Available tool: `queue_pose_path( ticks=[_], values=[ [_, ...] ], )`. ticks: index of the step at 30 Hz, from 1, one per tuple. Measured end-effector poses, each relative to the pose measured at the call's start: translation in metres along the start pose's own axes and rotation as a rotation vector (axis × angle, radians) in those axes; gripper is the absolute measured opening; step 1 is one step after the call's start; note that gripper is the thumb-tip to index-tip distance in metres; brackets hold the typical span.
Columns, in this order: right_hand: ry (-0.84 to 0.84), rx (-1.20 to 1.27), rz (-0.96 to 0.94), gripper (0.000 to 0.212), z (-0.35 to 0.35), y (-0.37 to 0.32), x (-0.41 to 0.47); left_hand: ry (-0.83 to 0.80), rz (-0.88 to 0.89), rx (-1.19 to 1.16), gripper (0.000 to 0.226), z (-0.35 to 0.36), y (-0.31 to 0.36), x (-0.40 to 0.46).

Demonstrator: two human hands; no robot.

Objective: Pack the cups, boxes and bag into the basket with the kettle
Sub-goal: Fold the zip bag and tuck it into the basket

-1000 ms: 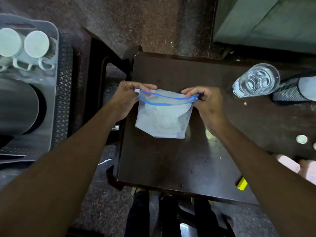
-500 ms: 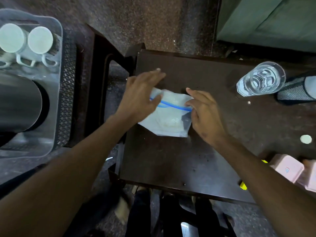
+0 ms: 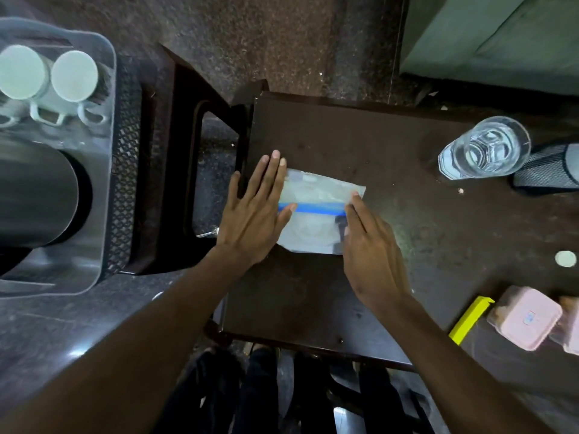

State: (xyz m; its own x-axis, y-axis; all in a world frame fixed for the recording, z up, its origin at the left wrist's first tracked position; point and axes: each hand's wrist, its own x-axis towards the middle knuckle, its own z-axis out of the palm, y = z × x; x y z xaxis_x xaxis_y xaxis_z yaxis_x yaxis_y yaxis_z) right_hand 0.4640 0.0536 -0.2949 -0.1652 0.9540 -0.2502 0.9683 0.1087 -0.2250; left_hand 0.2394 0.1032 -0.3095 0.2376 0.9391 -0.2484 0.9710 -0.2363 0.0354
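A clear zip bag [image 3: 316,227] with a blue seal strip lies flat on the dark table [image 3: 313,302], its top part folded over. My left hand [image 3: 255,214] presses flat on the bag's left end, fingers spread. My right hand [image 3: 372,249] rests on its right end, fingertips at the fold. To the left a grey basket [image 3: 103,170] holds a steel kettle [image 3: 34,192] and two pale upturned cups [image 3: 73,75]. Pink boxes [image 3: 529,317] stand at the table's right edge.
A glass of water [image 3: 487,148] and a black mesh holder [image 3: 548,170] stand at the table's far right. A yellow strip [image 3: 470,317] lies by the pink boxes. A dark stool [image 3: 175,170] sits between basket and table. A white disc [image 3: 565,258] lies right.
A second ago both hands pinched the bag's seal and held it up. The bag now lies on the table with its top folded over, and both hands press flat on it.
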Motion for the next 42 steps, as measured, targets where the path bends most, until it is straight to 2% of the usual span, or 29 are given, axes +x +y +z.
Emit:
queue_pose_path(
  ticks=[4, 6, 9, 11, 16, 20, 22, 26, 32, 35, 37, 40, 42],
  values=[
    [0.054, 0.023, 0.126, 0.055, -0.013, -0.027, 0.016, 0.021, -0.023, 0.034, 0.075, 0.002, 0.010, 0.000],
    [0.078, 0.009, 0.039, 0.060, -0.014, -0.043, 0.022, 0.049, 0.014, 0.045, 0.072, 0.002, 0.013, 0.001],
    [-0.015, -0.021, -0.077, 0.065, -0.006, -0.057, 0.027, 0.068, 0.054, 0.026, 0.068, 0.002, 0.011, 0.004],
    [-0.059, -0.003, -0.058, 0.065, 0.001, -0.055, 0.029, 0.067, 0.068, 0.020, 0.067, 0.002, 0.005, 0.009],
    [0.023, 0.012, -0.004, 0.067, 0.010, -0.035, 0.026, 0.071, 0.166, 0.051, 0.065, 0.007, -0.017, 0.024],
    [0.009, 0.041, 0.029, 0.067, 0.005, -0.019, 0.020, 0.048, 0.202, 0.052, 0.065, 0.004, -0.024, 0.028],
    [0.022, 0.078, 0.008, 0.064, 0.000, -0.018, 0.020, 0.046, 0.206, 0.005, 0.064, 0.000, -0.023, 0.028],
    [0.179, 0.182, 0.040, 0.050, -0.017, -0.013, 0.044, 0.030, 0.222, -0.239, 0.059, -0.012, -0.023, 0.035],
    [0.057, 0.179, 0.017, 0.052, -0.023, -0.004, 0.061, -0.019, 0.229, -0.313, 0.041, -0.028, -0.019, 0.048],
    [0.084, 0.196, -0.009, 0.032, -0.024, -0.002, 0.062, 0.047, 0.271, -0.309, 0.031, -0.034, -0.012, 0.046],
    [0.109, 0.185, -0.049, 0.026, -0.025, -0.004, 0.059, 0.134, 0.334, -0.274, 0.027, -0.035, -0.009, 0.039],
    [0.149, 0.104, -0.133, 0.038, -0.022, -0.008, 0.043, 0.243, 0.389, -0.221, 0.025, -0.031, -0.008, 0.017],
    [0.150, 0.042, -0.176, 0.048, -0.017, -0.010, 0.028, 0.250, 0.408, -0.207, 0.025, -0.023, -0.011, -0.001]
  ],
)
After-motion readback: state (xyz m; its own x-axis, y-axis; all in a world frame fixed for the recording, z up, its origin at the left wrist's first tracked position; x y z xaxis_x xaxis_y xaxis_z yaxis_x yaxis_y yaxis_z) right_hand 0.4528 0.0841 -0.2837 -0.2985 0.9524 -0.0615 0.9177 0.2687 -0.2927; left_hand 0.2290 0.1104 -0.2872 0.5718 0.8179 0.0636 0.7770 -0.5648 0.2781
